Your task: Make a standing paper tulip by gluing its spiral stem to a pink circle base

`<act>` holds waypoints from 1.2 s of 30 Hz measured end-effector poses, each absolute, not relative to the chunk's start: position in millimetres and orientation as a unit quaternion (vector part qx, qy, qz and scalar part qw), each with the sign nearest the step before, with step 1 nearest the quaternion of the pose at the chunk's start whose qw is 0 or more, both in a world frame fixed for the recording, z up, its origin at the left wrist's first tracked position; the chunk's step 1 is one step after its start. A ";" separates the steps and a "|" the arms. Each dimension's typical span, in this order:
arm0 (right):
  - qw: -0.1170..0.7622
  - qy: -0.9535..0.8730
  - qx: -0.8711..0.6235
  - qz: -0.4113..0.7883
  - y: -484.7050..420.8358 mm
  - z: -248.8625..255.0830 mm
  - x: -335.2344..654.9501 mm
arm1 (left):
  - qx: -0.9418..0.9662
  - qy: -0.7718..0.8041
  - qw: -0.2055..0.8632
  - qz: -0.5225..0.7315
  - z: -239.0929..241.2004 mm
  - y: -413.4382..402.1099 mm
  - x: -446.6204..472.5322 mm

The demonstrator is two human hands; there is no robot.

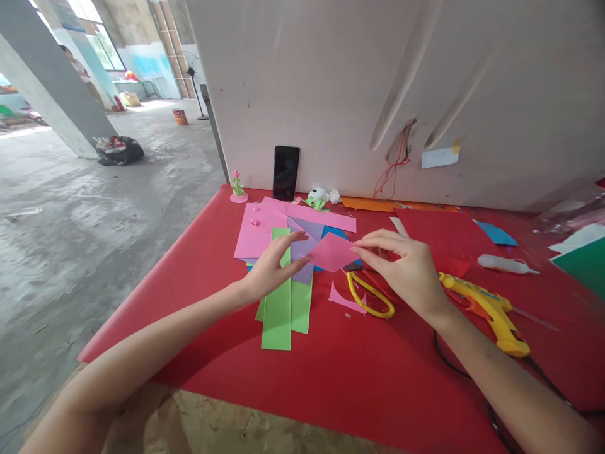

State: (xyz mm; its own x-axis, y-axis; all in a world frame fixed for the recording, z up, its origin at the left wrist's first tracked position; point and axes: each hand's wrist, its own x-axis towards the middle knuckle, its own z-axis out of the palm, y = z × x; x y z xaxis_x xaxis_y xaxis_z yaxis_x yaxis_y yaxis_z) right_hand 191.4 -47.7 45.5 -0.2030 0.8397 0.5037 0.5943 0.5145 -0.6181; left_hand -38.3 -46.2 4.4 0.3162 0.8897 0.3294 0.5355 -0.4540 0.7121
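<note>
A small diamond-shaped piece of pink paper (332, 252) is raised over the table. My right hand (406, 268) pinches its right corner between thumb and fingers. At the left corner is my left hand (274, 265), its thumb and index finger apart; the thumb tip is at the paper's edge, and whether it touches I cannot tell. Beneath lie green paper strips (276, 321), purple paper (302, 271) and larger pink sheets (259, 236). Yellow-handled scissors (371, 296) rest partly below my right hand, beside a curved pink paper scrap (345, 299).
A yellow glue gun (491, 312) with a black cable lies right of my right hand, near a small white bottle (505, 263). A phone (286, 172) leans on the pale panel behind. A small paper flower (237, 186) stands at the back left of the red table (331, 384).
</note>
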 end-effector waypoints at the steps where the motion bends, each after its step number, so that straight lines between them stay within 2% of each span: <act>1: 0.418 -0.756 -0.475 0.164 -47.2 45.9 192.1 | 0.775 0.456 0.258 0.353 8.7 -44.9 -35.3; 10: 0.365 -0.721 -0.505 0.304 -57.1 40.5 177.8 | 0.803 0.410 0.329 0.282 23.4 -52.7 -23.2; 14: 0.436 -0.662 -0.532 0.297 -48.7 42.8 188.7 | 0.785 0.421 0.372 0.262 37.7 -55.3 -29.4; 17: 0.473 -0.630 -0.526 0.321 -37.6 45.8 198.9 | 0.735 0.446 0.408 0.306 47.2 -52.6 -34.0; 20: 0.437 -0.646 -0.473 0.409 -36.6 46.8 196.6 | 0.677 0.445 0.457 0.368 49.4 -52.6 -33.3; 24: 0.365 -0.664 -0.429 0.491 -52.5 47.0 184.3 | 0.644 0.414 0.510 0.392 45.3 -59.7 -26.6; 30: 0.377 -0.670 -0.424 0.479 -70.2 54.2 182.0 | 0.660 0.437 0.431 0.432 41.3 -62.5 -26.0; 33: 0.372 -0.678 -0.422 0.473 -69.7 58.2 183.6 | 0.626 0.396 0.487 0.462 43.4 -58.4 -28.6; 36: 0.355 -0.682 -0.414 0.487 -69.2 59.3 183.9 | 0.637 0.344 0.554 0.411 44.9 -57.2 -29.2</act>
State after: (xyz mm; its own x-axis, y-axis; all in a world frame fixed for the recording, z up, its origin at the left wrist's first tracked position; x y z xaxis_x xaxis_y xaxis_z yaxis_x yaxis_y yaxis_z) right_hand 183.9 -69.2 59.3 -0.4046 0.9110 0.0798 0.2191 0.1813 -0.9587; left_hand -29.2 -57.2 44.9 0.4254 0.8935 0.1437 -0.0182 -0.1503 0.9885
